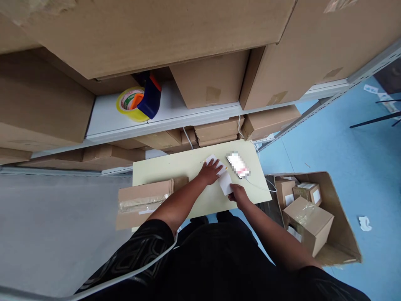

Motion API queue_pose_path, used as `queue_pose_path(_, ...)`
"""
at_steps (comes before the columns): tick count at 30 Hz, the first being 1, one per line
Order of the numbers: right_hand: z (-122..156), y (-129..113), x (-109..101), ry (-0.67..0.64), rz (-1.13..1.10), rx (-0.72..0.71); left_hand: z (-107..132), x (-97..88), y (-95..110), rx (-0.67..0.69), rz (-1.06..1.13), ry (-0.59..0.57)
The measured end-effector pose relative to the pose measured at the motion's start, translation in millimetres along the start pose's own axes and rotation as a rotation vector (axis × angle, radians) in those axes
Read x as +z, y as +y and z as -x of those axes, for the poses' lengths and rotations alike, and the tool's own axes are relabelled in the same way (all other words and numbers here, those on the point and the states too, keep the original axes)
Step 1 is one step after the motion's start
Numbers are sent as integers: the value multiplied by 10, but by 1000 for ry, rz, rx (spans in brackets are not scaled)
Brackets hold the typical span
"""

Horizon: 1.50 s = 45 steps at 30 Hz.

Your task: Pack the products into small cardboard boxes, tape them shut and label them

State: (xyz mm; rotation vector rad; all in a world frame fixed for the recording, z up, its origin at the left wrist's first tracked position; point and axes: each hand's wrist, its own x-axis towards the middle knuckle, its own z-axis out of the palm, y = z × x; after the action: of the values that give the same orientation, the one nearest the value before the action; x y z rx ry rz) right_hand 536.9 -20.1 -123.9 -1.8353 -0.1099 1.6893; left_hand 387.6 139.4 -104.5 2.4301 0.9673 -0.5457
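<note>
My left hand (210, 171) lies flat, fingers spread, on white paper sheets (224, 180) on a small pale yellow-green table (163, 169). My right hand (237, 193) pinches the near corner of the same white paper. Just right of the sheets lies a phone (238, 165) with a white cable trailing off the table's right edge. A taped cardboard box (142, 200) rests on the table's near left corner, close to my left forearm.
A yellow tape roll in a blue dispenser (139, 102) sits on a white shelf (175, 113) among large cardboard boxes. An open carton (341, 221) on the blue floor at right holds several small packed boxes. Grey floor lies at left.
</note>
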Motion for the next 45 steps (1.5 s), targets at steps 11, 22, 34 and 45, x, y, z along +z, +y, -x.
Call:
queue_pose_path(11,479,463,-325,-31,38,-48,-22,-25,12,-20,61,21)
queue_pose_path(22,1104,-736,-192,-285,45,-508,1197,-993,129,-131,1458,79)
queue_pose_path(34,1673,-733,729,-394,154,-595,2853,-899,-61,-59,1768,383)
queue_pose_path(45,2215,-399,1525,-384,163,-624,3769,-827,-450,83,1701,583)
